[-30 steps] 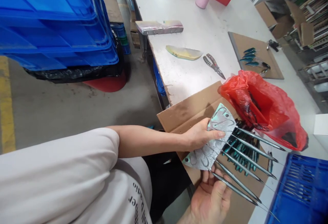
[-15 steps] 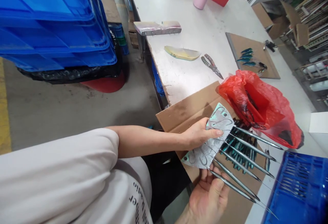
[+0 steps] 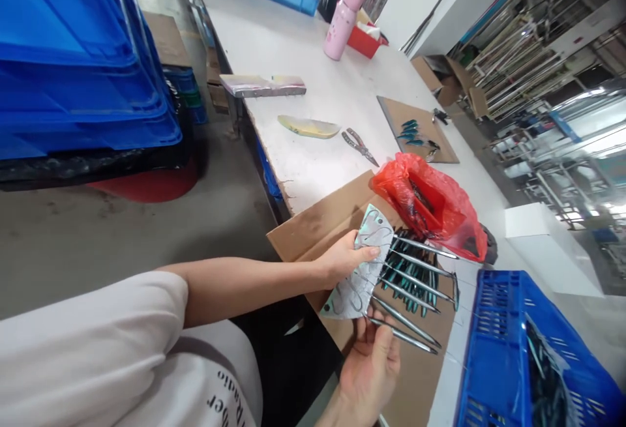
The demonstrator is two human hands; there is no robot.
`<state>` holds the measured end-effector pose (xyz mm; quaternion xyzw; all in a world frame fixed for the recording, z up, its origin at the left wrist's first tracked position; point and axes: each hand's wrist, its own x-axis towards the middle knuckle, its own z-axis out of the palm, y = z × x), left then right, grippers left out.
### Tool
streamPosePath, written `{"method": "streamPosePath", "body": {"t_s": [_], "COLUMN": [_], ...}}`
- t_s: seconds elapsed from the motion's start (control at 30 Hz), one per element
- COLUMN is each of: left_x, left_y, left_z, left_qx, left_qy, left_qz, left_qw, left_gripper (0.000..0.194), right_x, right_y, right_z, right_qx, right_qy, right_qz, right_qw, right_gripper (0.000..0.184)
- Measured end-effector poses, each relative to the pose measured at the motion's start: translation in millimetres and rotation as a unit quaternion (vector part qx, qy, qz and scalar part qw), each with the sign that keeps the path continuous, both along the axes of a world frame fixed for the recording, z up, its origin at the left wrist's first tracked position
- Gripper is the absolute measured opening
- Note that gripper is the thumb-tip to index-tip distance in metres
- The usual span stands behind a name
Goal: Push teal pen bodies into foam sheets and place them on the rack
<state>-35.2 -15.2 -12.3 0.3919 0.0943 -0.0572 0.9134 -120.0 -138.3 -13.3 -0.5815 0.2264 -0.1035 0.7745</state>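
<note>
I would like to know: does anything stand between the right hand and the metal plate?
Nothing visible does. The right hand is at the metal plate's lower end, fingers by the lowest rod; the left hand grips the plate farther up.

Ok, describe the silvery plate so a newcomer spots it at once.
Start at the white table, then the cardboard at its near edge. Over that, the left hand grips the silvery plate. Unlike the dark teal pieces nearby, it has a hook-patterned face and slender metal rods jutting from one side.
</note>
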Motion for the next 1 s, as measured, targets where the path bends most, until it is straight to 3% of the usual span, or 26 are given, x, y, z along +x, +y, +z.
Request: {"method": "streamPosePath", "body": {"t_s": [0.5, 1.0], "left_x": [3, 2], "left_y": [-4, -2], "left_z": [-6.9, -2.8], "left_qx": [0.0, 0.008], "left_qy": [-0.006, -0.004], "left_qz": [0.002, 0.005], "left_qw": [1.0, 1.0], "left_gripper": [0.043, 0.039], "right_x": [-2, -4], "right_y": [15, 19], "right_z": [0.9, 0.5], "right_qx": [0.011, -0.063], "right_qy": [-0.012, -0.037], "right_qz": [-0.052, -0.034], "right_qw": [0.999, 0.997], "right_gripper": [0.016, 0.013]}}
